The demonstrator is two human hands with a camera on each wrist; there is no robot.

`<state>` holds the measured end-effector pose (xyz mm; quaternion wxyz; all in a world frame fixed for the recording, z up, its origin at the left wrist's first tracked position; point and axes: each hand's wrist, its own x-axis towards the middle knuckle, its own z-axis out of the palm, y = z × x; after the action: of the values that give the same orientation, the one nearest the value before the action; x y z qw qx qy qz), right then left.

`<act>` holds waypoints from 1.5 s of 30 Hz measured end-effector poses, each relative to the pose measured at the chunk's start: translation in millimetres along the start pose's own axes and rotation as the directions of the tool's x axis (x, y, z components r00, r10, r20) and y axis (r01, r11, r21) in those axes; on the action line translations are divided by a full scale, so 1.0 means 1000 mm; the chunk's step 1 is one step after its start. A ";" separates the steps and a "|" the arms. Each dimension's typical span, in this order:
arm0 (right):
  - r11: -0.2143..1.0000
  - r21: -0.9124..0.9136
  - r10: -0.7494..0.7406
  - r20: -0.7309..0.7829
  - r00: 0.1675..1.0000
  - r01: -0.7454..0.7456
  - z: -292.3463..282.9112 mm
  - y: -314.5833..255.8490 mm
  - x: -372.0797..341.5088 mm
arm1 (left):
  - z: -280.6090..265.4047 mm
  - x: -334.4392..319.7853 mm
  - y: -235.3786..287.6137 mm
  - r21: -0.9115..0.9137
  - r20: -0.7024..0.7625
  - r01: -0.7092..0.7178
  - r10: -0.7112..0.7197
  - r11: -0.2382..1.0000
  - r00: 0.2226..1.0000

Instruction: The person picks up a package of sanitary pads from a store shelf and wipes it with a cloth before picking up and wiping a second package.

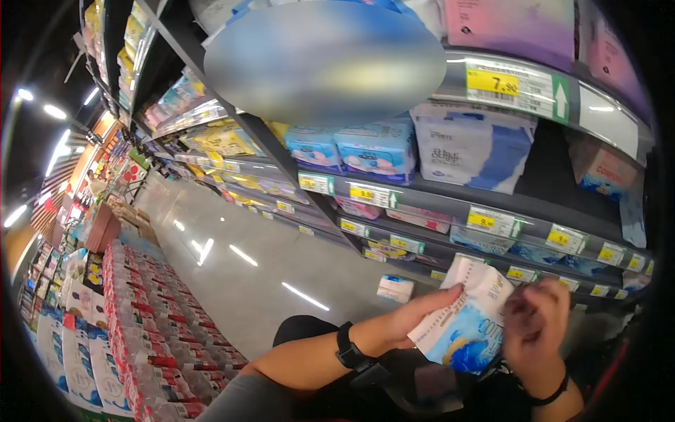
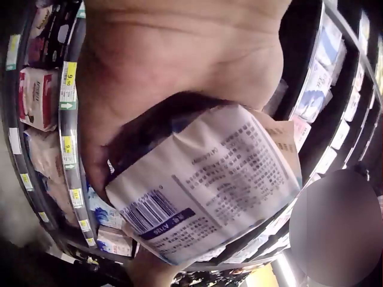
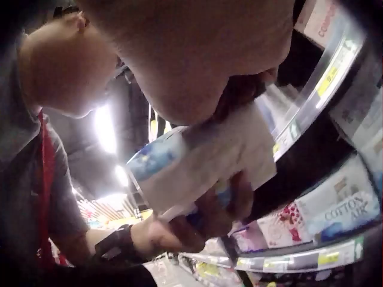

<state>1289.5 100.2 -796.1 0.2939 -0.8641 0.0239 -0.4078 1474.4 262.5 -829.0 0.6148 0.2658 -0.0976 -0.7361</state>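
Observation:
In the head view my left hand [image 1: 425, 313] grips the left side of a soft white-and-blue pack [image 1: 460, 320] of what look like sanitary pads, with the word COTTON on its front. The left wrist view shows the pack's white back [image 2: 209, 179], with a barcode and small print, below my left hand [image 2: 179, 54]. My right hand [image 1: 538, 327] is at the pack's right edge with bent fingers, partly dark and blurred; I cannot tell whether they pinch it. From the right wrist, the left fingers [image 3: 224, 200] show curled round the pack's lower side.
Shelves [image 1: 436, 193] of similar packs and price tags rise ahead and to the right. A small white-and-blue pack [image 1: 396, 288] lies low by the shelf foot. Red-capped bottles [image 1: 162, 337] are stacked on the left, beside the grey aisle floor [image 1: 232, 260].

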 end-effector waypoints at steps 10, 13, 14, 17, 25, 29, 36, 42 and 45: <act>0.986 0.066 0.162 -0.108 0.981 -0.155 0.011 -0.005 -0.004 | 0.008 0.010 -0.006 0.044 -0.001 0.004 -0.004 0.999 1.000; 0.977 -0.105 -0.145 0.294 0.945 0.183 -0.010 -0.009 -0.001 | 0.001 0.015 -0.011 0.064 0.000 -0.004 0.004 0.998 1.000; 0.979 -0.007 -0.195 0.278 0.940 0.206 -0.003 -0.020 -0.006 | 0.003 0.016 -0.010 0.074 -0.013 -0.009 0.010 0.997 1.000; 0.989 -0.058 -0.120 0.210 0.970 0.135 -0.009 -0.005 -0.005 | 0.004 0.014 -0.003 0.109 -0.058 0.061 -0.055 0.992 0.997; 0.960 -0.001 -0.269 0.285 0.920 0.281 -0.006 -0.011 -0.008 | -0.007 0.019 -0.010 0.017 0.080 0.024 -0.025 1.000 0.996; 0.995 -0.093 -0.013 0.069 0.997 0.020 -0.008 0.014 0.003 | -0.003 0.012 -0.003 0.080 -0.043 0.093 -0.090 0.992 0.995; 0.981 0.071 -0.194 0.259 0.946 0.181 -0.003 -0.012 -0.004 | -0.003 0.021 -0.014 0.060 -0.136 -0.054 0.062 0.997 0.989; 0.994 -0.086 -0.056 0.076 0.996 0.063 -0.012 0.017 0.004 | -0.006 0.016 -0.011 0.008 -0.224 -0.100 0.100 0.995 0.969; 0.989 -0.008 -0.145 0.101 0.984 0.146 -0.001 0.003 -0.009 | -0.027 0.016 -0.012 -0.262 -0.065 -0.195 0.184 0.945 0.981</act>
<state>1283.5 99.8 -804.0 0.2575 -0.8851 -0.0508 -0.3843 1475.9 254.5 -862.0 0.7147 0.1847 -0.0105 -0.6745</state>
